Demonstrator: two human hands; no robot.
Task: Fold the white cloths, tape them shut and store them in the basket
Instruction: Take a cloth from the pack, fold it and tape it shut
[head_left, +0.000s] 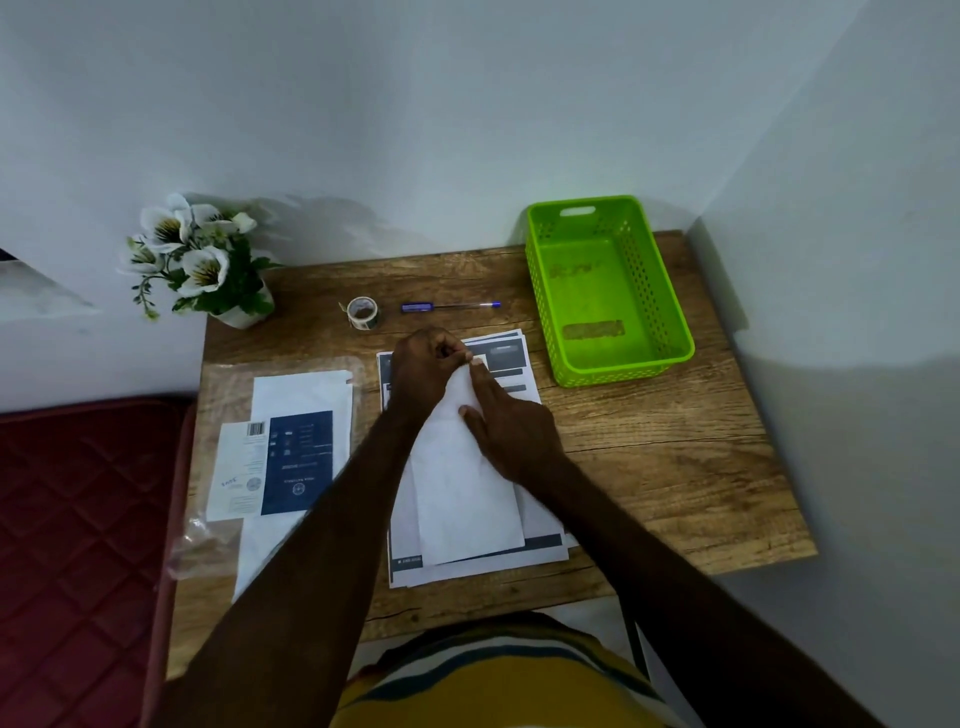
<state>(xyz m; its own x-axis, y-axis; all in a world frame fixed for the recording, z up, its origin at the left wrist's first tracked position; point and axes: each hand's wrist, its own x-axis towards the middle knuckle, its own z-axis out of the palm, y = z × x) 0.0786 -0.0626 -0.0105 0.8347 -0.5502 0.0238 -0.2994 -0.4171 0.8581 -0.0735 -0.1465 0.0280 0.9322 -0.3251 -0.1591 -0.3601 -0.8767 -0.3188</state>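
A folded white cloth (465, 499) lies lengthwise on printed sheets in the middle of the wooden table. My left hand (423, 371) pinches the cloth's far end with its fingers closed. My right hand (511, 428) lies flat on the cloth just below that end, its fingertips meeting the left hand's. A small roll of tape (362, 313) stands behind my hands. The green perforated basket (670, 312) sits at the table's back right with no cloth in it. More white cloth in a clear plastic pack (296, 452) lies at the left.
A blue pen (449, 307) lies behind the printed sheets (457, 569), beside the tape. A potted plant with white flowers (200, 260) stands at the back left corner. A dark red quilted cushion (78, 545) lies left of the table. Walls close in behind and to the right.
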